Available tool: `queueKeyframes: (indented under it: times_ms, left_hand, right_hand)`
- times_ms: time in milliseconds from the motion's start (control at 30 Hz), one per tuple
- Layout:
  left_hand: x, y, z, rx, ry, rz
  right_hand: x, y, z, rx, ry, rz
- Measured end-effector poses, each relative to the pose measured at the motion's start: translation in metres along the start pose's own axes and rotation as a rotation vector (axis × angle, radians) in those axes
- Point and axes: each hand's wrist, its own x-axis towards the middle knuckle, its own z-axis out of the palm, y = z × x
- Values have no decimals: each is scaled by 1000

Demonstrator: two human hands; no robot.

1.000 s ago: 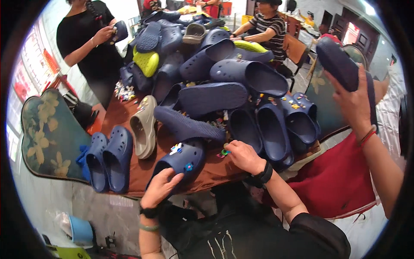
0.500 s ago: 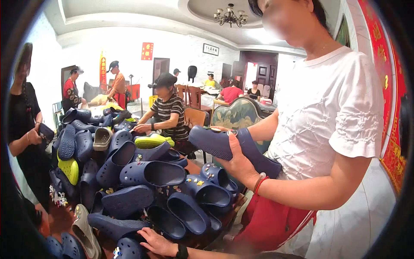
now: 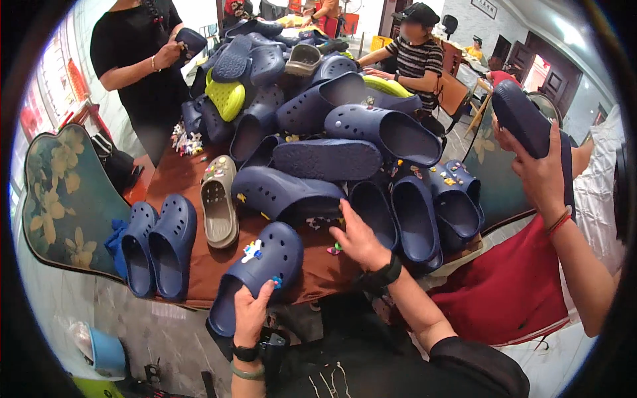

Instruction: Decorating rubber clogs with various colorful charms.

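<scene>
My left hand [image 3: 251,313] grips the heel end of a navy blue clog [image 3: 260,270] with small colourful charms on its top, at the near edge of the brown table [image 3: 179,179]. My right hand [image 3: 359,239], with a black wristband, lies palm down and fingers spread on the table, by small charms and touching the foot of a large heap of navy clogs [image 3: 332,139].
A pair of blue clogs [image 3: 161,243] and a beige clog [image 3: 218,200] lie to the left. A person at the right holds up a navy clog [image 3: 524,119]. Two other people stand or sit behind the heap. A flowered chair back [image 3: 63,199] is at the left.
The view swung up to the person on the right and came back down to the table. My hands sit much as a second ago, left on the clog, right by the charms.
</scene>
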Motion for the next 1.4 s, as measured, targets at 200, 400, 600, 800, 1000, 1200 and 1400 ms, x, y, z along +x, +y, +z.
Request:
queueKeyframes:
  times_ms: [200, 400, 600, 800, 1000, 1200, 1400]
  left_hand:
    - [3, -21, -15, -71, 50, -55]
    - [7, -23, 7, -190, 64, -267]
    - [9, -40, 19, -142, 155, -177]
    - [8, -43, 18, -179, 131, -144]
    - [8, -37, 14, -225, 72, -213]
    - [8, -35, 16, -201, 57, -176]
    - [9, -44, 15, -190, 66, -126]
  right_hand:
    - [27, -8, -2, -105, -298, -151]
    - [37, -2, 51, -290, -371, -137]
    - [34, 10, 73, -400, -278, -179]
    - [19, 14, 58, -160, -98, -162]
    - [9, -43, 49, 855, -241, 400]
    - [4, -62, 64, 1054, -365, 440]
    - [-2, -63, 82, 854, -251, 358]
